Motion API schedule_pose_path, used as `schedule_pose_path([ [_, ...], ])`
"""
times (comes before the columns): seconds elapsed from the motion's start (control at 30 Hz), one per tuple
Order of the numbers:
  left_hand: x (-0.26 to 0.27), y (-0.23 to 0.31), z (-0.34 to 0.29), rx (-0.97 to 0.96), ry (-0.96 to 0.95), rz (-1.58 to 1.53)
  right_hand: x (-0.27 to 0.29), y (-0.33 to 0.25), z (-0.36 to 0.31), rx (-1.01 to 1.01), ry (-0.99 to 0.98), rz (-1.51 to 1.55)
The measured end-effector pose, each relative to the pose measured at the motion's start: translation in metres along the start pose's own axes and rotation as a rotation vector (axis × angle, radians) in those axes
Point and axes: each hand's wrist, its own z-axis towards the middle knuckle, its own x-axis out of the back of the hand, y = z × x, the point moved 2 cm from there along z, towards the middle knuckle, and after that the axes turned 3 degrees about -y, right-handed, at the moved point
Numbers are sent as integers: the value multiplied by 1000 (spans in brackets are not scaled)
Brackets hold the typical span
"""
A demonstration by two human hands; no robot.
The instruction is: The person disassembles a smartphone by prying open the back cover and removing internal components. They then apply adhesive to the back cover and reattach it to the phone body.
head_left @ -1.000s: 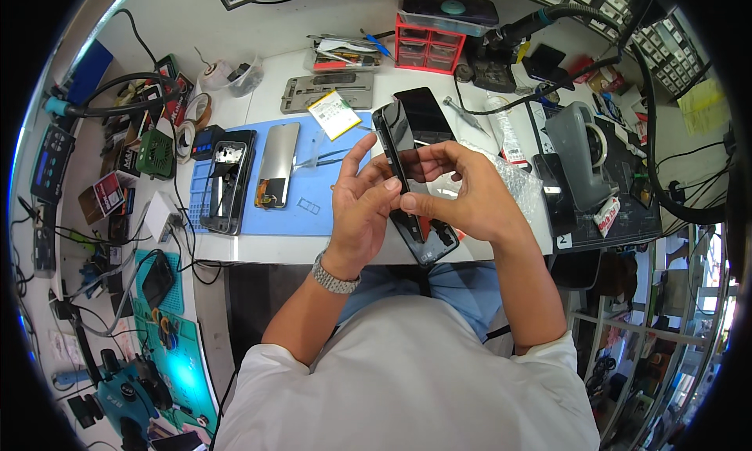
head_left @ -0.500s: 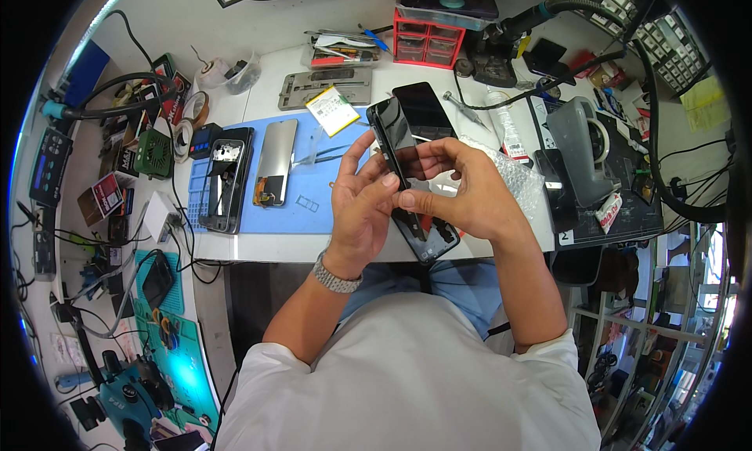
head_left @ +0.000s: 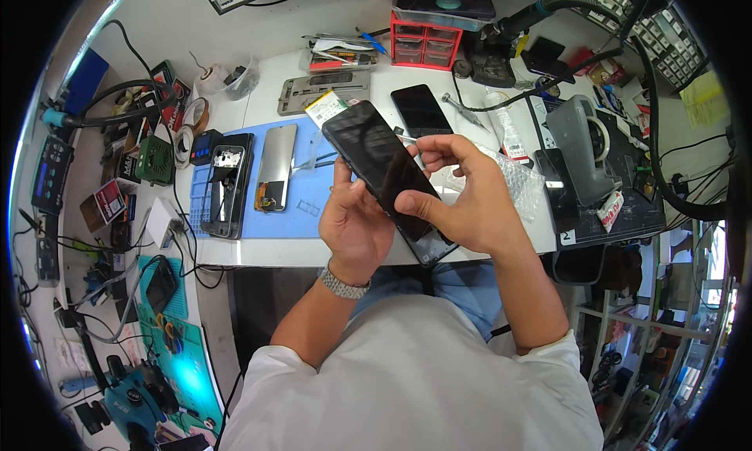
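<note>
A black smartphone (head_left: 374, 149) tilts above the bench with its dark glossy screen facing up. Its left edge rests in my left hand (head_left: 356, 228), whose fingers wrap round from below. My right hand (head_left: 478, 204) is closed about the lower right side, thumb on the glass and bent fingers by the far edge; some fingertips are hidden. Partly under the phone, another dark phone part (head_left: 435, 251) lies at the bench's front edge. Beyond my right fingers is a second black phone (head_left: 423, 110). A white battery (head_left: 323, 105) shows behind the held phone's top left corner.
On a blue mat (head_left: 313, 220) lie a silver-backed screen (head_left: 276, 165), an opened phone housing (head_left: 225, 181) and tweezers (head_left: 325, 161). Bubble wrap (head_left: 521, 189) and a white tube (head_left: 511, 142) are at the right. Red drawers (head_left: 425, 44) and a metal fixture (head_left: 325, 91) stand behind.
The phone has turned from nearly edge-on to show its screen, and its top has swung left, covering part of the battery. My right thumb now lies on the glass.
</note>
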Motion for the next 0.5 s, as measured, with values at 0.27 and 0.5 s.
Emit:
schedule_pose_path([
  [0.27, -6, 22, 8, 74, 101, -269, -6, 5, -17, 554, 327, -199],
  [0.5, 5, 21, 13, 206, 195, -177, -27, 20, -25, 711, 243, -323],
])
